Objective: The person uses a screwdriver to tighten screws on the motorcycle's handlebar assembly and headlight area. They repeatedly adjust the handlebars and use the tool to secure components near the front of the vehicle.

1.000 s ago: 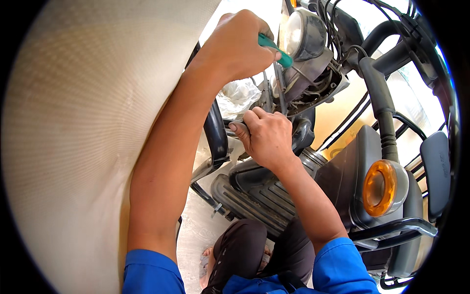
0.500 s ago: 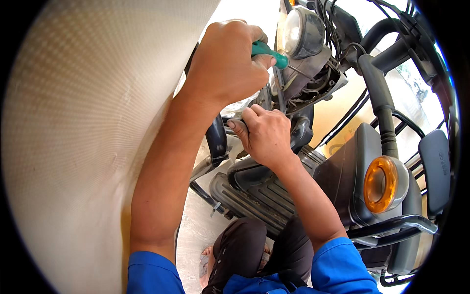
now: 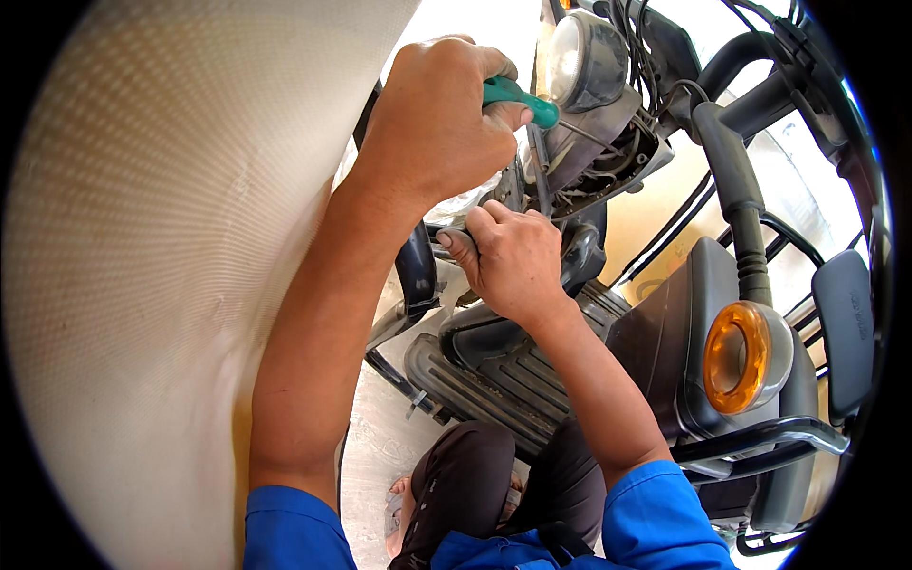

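My left hand [image 3: 442,119] is closed round the green-handled screwdriver [image 3: 521,103], whose thin metal shaft angles down-right into the open dark housing [image 3: 627,152] under a round headlight [image 3: 577,59] of a scooter-like vehicle. Wires and metal edges show inside that housing. Below, my right hand [image 3: 503,256] has its fingers curled over a bar at the front of the vehicle, its thumb lying along it. A crumpled clear plastic sheet [image 3: 461,204] is partly hidden between my hands.
A pale curved panel [image 3: 152,285] fills the left side. Rightward are handlebar cables [image 3: 646,52], an orange-ringed lamp [image 3: 736,356], a dark seat [image 3: 712,266] and black tubular frames [image 3: 779,437]. A ridged footboard [image 3: 446,370] sits above my knees, over a pale floor [image 3: 380,437].
My left hand and the screwdriver have shifted down and left from a second ago, covering more of the plastic sheet. My right hand has barely moved.
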{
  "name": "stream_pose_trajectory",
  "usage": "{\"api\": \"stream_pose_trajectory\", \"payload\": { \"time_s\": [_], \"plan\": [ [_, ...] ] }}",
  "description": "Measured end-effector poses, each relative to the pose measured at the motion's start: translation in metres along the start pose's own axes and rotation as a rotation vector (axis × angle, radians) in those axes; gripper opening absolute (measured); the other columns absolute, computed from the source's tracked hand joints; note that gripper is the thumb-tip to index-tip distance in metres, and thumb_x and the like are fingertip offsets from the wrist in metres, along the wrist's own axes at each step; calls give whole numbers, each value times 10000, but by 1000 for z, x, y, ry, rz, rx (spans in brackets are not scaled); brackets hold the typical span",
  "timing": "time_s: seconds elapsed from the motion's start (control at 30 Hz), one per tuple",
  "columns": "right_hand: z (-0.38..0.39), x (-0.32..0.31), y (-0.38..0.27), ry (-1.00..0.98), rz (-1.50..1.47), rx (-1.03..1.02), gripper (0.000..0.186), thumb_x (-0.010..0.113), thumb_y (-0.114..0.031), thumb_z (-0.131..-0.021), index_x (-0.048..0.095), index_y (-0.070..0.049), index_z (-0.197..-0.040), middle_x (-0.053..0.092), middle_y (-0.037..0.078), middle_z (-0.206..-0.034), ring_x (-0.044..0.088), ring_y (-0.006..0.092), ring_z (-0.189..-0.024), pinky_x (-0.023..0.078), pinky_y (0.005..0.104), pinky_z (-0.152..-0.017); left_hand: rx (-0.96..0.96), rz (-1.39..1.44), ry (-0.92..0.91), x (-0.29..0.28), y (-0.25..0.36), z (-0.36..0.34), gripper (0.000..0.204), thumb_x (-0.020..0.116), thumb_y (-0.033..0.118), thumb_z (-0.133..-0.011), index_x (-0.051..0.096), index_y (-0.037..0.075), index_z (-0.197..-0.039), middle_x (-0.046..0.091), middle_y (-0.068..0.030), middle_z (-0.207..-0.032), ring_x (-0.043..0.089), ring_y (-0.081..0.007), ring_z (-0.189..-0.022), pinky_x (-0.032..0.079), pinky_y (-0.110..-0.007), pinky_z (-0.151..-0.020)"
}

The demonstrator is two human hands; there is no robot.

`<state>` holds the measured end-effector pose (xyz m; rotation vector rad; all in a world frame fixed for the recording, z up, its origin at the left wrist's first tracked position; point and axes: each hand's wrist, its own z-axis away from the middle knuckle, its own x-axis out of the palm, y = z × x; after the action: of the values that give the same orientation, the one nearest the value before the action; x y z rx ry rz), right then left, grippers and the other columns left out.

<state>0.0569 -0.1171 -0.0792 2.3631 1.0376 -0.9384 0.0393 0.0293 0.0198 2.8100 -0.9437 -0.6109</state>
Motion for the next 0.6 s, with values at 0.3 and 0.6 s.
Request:
{"api": "stream_pose_trajectory", "payload": {
  "time_s": [0.3, 0.6],
  "plan": [
    [1, 1, 0, 1, 3, 4, 414, 694, -424, -892, 646, -43, -738, 603, 81, -685, 624, 294, -597, 478, 411, -574, 6, -15, -28, 0, 1, 0, 258, 810, 91, -770, 751, -16, -998, 709, -122, -890, 681, -248, -755, 511, -344, -714],
    [1, 1, 0, -8, 0, 6, 427, 685, -430, -904, 646, -39, -738, 600, 83, -682, 625, 290, -598, 479, 407, -580, 33, 44, -10, 3, -1, 2, 284, 814, 34, -754, 749, 3, -1028, 701, -102, -907, 687, -231, -783, 508, -329, -732]
  ]
}}
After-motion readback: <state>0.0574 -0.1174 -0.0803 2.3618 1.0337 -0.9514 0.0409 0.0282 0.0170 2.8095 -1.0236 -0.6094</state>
